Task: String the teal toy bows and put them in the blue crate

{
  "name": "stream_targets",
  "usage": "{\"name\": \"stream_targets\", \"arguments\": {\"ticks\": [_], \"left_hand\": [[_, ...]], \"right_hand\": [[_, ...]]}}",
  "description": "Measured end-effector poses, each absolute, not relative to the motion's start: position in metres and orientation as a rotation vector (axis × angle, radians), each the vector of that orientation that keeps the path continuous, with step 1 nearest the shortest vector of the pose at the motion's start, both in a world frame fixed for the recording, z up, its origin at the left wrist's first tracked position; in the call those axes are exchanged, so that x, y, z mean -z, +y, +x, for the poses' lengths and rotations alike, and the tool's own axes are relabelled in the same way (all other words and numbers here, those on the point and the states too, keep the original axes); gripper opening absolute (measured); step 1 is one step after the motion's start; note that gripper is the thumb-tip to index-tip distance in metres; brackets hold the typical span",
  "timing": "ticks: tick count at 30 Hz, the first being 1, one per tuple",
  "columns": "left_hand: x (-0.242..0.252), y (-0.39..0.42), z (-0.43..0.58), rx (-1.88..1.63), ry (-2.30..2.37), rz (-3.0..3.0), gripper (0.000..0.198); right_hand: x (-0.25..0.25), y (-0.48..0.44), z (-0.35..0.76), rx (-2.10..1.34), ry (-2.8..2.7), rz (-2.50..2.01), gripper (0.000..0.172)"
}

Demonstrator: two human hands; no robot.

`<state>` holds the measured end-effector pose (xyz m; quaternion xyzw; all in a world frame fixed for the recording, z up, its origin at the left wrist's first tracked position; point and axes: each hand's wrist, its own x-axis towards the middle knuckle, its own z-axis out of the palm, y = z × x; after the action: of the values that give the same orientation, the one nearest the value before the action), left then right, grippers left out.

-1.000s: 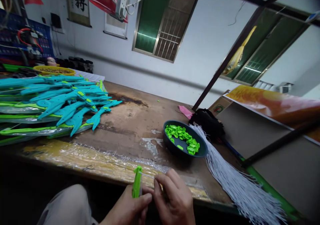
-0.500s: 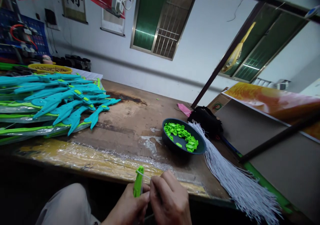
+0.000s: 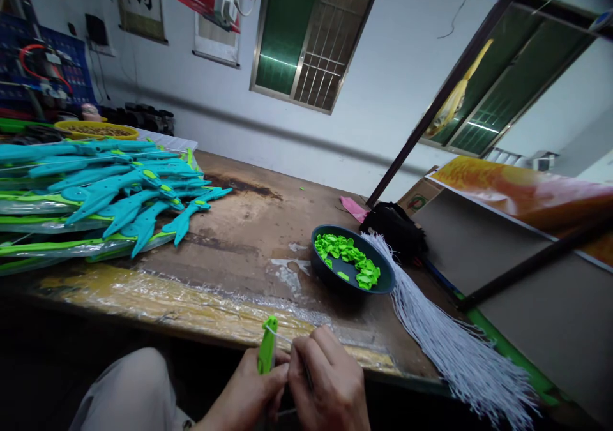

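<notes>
Green plastic is what I hold: one small green piece [image 3: 267, 353] stands upright in my left hand [image 3: 249, 396], low in the view, just in front of the near edge of the table [image 3: 249, 226]. My left fingers are closed around its lower part, with the thumb pressed against my right hand [image 3: 325, 386]. My right fingers are pinched together on one thin white thread [image 3: 280, 335], which runs from the top of the piece to my fingertips. Both hands touch each other, knuckles turned up, close to my lap. Compared with half a second before, the hands have stayed almost in the same place; the piece has come a little lower and the thread looks shorter, and my right fingers are now nearer to the piece. On the table I count one dark bowl [image 3: 330, 274] with many small green parts [image 3: 349, 258] inside, too many to count. One bundle of white threads [image 3: 445, 341] lies just right of the bowl, touching its rim. At the far left is one pile of teal toys [image 3: 119, 188], well apart from my hands; their number I cannot tell.
</notes>
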<state>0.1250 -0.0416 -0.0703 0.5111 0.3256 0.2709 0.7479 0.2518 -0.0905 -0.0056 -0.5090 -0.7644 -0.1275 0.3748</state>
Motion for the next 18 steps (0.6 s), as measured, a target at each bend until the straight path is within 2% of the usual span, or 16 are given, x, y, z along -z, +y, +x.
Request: {"name": "stream_targets", "arguments": {"ticks": [9,18], "left_hand": [[0.0807,-0.0425,0.1298,-0.608,0.734,1.089,0.038],[0.0728,-0.0432,0.1282,-0.58,0.766,1.099,0.04]], "right_hand": [[0.0063,-0.0884,0.2483,0.316,-1.936,-1.297,0.02],[0.0051,-0.0894,0.2503,0.302,-1.924,-1.275,0.019]]}}
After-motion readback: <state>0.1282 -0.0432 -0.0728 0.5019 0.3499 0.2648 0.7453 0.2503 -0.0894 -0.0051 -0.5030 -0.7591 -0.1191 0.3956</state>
